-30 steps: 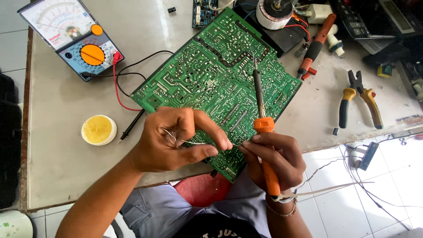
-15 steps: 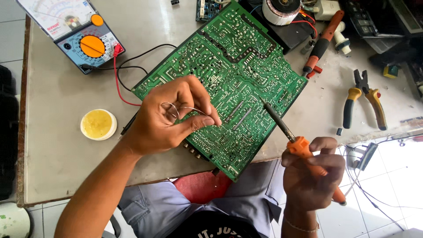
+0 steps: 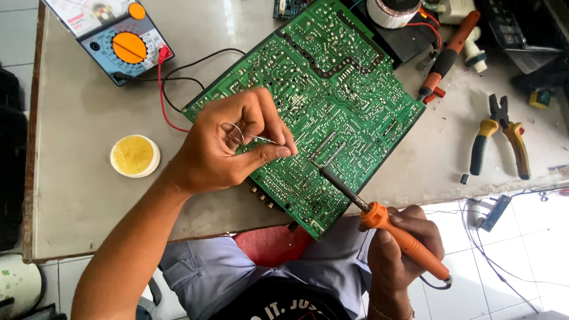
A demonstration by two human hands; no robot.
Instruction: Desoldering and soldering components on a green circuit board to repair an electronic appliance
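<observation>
solder wire [image 3: 246, 137] loops thinly in left hand [image 3: 228, 145] over glossy green circuit board [image 3: 338, 89].

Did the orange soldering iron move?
Yes. The soldering iron swung from upright over the green board to slanted, its handle now past the board's near edge in the right hand.

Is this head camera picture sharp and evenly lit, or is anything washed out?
Head view: the green circuit board and left hand are sharp; daylight washes out the tiled floor at lower right; the soldering iron casts only a soft shadow.
</observation>
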